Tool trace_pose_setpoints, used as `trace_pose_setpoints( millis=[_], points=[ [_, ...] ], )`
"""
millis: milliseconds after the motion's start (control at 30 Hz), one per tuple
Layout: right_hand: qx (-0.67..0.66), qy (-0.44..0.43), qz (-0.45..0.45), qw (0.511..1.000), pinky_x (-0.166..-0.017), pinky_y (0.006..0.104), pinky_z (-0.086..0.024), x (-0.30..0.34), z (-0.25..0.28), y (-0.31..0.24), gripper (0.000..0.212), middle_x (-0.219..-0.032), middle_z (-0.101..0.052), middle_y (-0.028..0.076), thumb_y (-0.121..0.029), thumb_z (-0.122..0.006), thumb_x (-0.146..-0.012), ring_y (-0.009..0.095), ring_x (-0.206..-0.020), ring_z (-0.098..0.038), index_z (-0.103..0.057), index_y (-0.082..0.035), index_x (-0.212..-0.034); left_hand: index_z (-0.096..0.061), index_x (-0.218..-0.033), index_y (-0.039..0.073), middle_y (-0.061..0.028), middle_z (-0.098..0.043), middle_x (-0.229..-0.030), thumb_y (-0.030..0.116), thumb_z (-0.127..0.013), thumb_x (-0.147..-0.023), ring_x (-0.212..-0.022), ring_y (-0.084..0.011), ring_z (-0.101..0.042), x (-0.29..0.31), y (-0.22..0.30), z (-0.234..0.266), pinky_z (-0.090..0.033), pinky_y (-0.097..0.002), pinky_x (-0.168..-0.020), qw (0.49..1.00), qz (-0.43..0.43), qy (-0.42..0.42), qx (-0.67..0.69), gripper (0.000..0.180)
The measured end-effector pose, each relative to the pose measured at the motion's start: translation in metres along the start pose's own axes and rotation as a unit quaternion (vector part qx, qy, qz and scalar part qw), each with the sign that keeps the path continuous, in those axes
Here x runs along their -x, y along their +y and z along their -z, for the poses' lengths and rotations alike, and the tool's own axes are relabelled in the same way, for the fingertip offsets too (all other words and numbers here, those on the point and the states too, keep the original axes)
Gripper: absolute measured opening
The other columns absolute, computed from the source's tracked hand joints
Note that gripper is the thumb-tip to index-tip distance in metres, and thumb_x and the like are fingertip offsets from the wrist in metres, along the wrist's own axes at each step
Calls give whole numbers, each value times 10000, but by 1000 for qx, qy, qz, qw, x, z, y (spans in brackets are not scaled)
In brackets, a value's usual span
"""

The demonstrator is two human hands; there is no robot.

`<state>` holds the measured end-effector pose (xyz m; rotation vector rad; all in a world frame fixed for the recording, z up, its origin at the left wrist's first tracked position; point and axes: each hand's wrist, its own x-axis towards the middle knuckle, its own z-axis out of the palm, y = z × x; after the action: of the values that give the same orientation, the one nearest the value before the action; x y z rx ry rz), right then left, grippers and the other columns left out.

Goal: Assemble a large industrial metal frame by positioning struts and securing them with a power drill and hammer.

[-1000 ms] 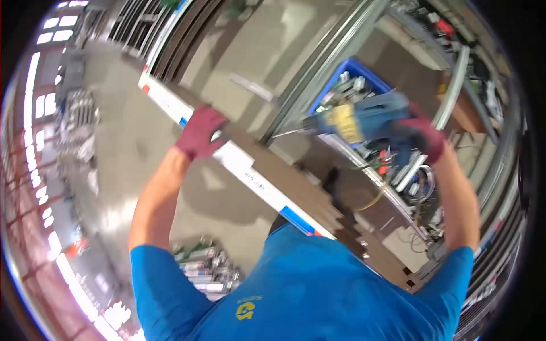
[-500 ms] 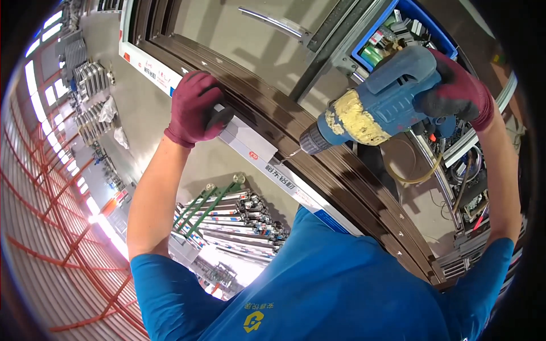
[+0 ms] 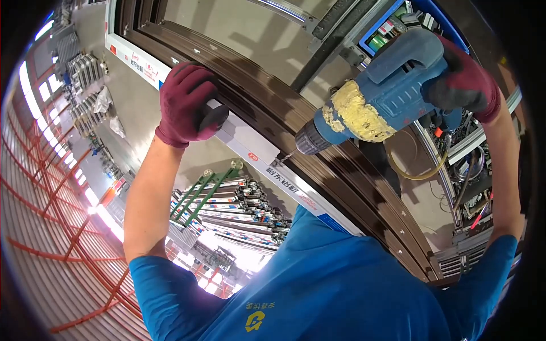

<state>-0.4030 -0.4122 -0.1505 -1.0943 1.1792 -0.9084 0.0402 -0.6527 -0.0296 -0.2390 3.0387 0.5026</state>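
Observation:
My left hand (image 3: 190, 105), in a maroon and black work glove, is closed round a short grey metal profile piece (image 3: 245, 136). That piece lies along the edge of a long brown window or door frame (image 3: 347, 187), whose near side carries a white printed film (image 3: 307, 199). In my right hand (image 3: 466, 82), gloved alike, is a blue power drill (image 3: 392, 94) with worn yellow patches on its body. Its thin bit (image 3: 290, 154) points left at the frame edge, close to the piece's lower end. Whether the tip has entered the metal is too small to tell.
A blue bin (image 3: 380, 24) of small parts stands at the far right. Dark metal supports (image 3: 327, 54) run beyond the frame. A yellow hose (image 3: 418, 177) loops below the drill. Left of my body, a green rack (image 3: 207, 196) carries stacked long profiles.
The view has shifted a little. The drill's chuck has come slightly nearer the frame edge, and less of the bit shows. Both hands keep their holds.

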Motion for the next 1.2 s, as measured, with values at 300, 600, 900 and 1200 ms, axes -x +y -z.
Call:
trace_pose_setpoints(
  millis=[300,600,900,1200],
  points=[
    [-8,-43,29,999,-1057,402,-532,5,30,30,809,-1344,-687,99,-129,-842,-769,226,-1195,-666,-540,-54,-1515,-621,-813,74,-132,-658,-913,534,-684,-695,-834,-380,-633,3,-4,0,-527,-486,-829,1000,-6,-5,-3,479],
    [-40,-106,42,993,-1050,405,-537,-42,22,16,832,-1336,-691,108,-156,-861,-742,233,-1195,-672,-543,-54,-1504,-626,-815,73,-141,-650,-917,596,-682,-701,-861,-396,-630,5,-2,0,-524,-492,-831,1000,13,-15,0,538],
    [-76,-172,60,980,-1043,407,-542,-55,15,2,856,-1329,-696,117,-183,-881,-716,239,-1194,-677,-547,-54,-1494,-625,-810,73,-143,-649,-913,585,-689,-694,-865,-393,-632,3,-3,1,-520,-490,-828,1000,4,-15,1,529],
    [-43,-91,22,995,-1000,404,-558,-28,-10,-37,840,-1254,-714,109,-217,-886,-697,223,-1142,-683,-568,-45,-1456,-589,-791,77,-127,-641,-893,494,-703,-686,-825,-373,-620,-1,-2,0,-513,-465,-795,1000,2,-10,6,445]
  ],
)
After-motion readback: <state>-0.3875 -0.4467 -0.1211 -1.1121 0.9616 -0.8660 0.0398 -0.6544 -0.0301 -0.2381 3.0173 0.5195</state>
